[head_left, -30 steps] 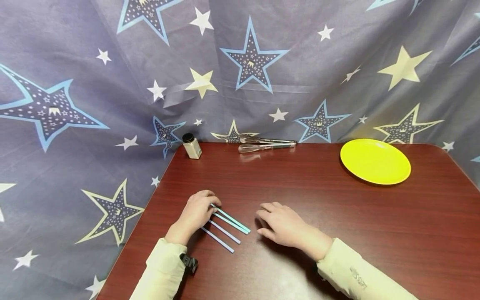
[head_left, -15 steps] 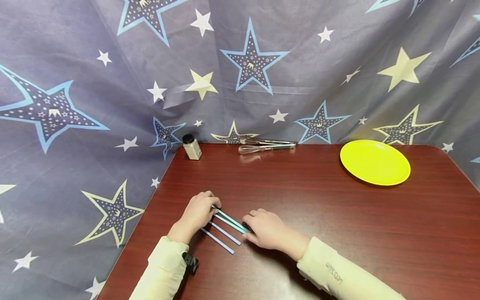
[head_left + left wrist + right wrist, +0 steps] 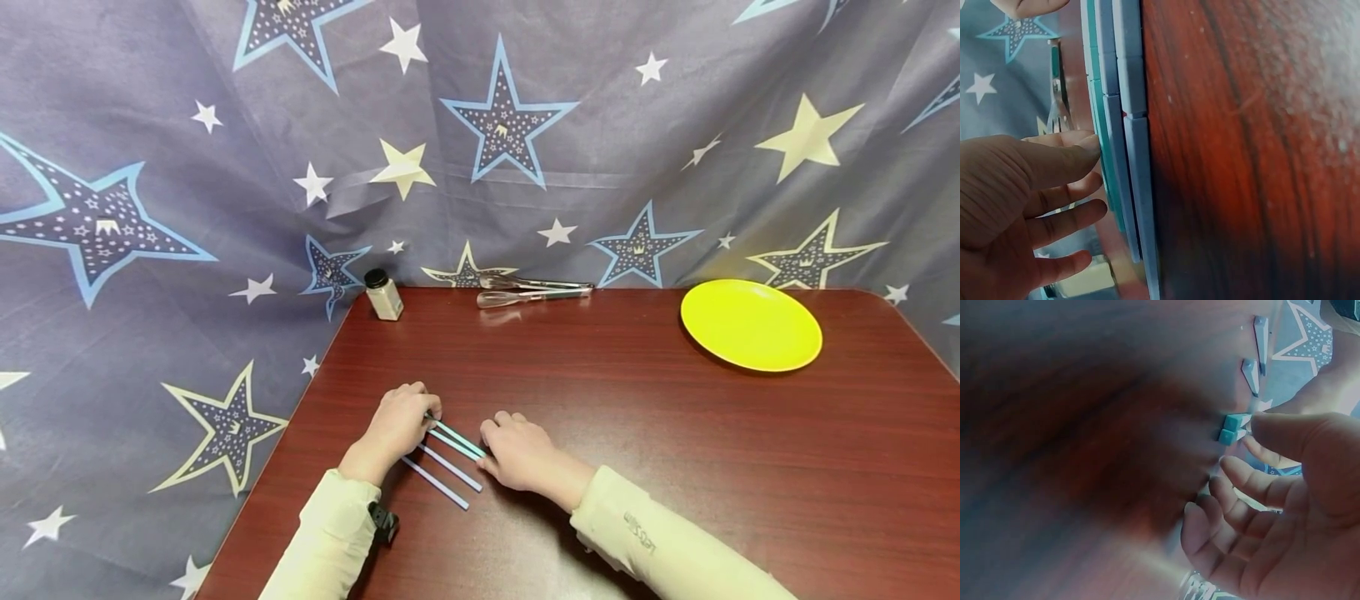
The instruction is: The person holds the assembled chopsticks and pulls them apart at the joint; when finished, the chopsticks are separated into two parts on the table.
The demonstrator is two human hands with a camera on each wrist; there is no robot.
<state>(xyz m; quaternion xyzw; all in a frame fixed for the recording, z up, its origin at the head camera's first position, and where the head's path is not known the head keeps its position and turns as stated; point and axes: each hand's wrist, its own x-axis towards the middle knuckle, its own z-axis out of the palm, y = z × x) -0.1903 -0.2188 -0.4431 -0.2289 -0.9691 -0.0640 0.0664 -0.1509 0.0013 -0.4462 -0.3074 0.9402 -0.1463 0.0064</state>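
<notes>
On the left part of the table (image 3: 615, 383): 2 teal chopsticks (image 3: 1232, 427), slanting between my hands, side by side at the right end, a slim gap farther along.
Left hand (image 3: 397, 421): thumb and forefinger pinch the teal pair near its far-left end; my other fingers are loosely bent.
Right hand (image 3: 517, 450): thumb and forefinger pinch the teal pair's other end.
Lilac chopsticks (image 3: 436, 482): 2, just beside the teal pair on my side, lying apart from each other.
Teal progress: I judge the pairing nearly done, only that gap left to close.
Lilac progress: neither is in my fingers; bringing these 2 together looks undone.
Jar (image 3: 386, 300): black-capped, upright at the back left, untouched.
Tongs (image 3: 532, 294): along the back edge, untouched.
Yellow plate (image 3: 750, 325): back right, well apart from my hands, nothing on it.
</notes>
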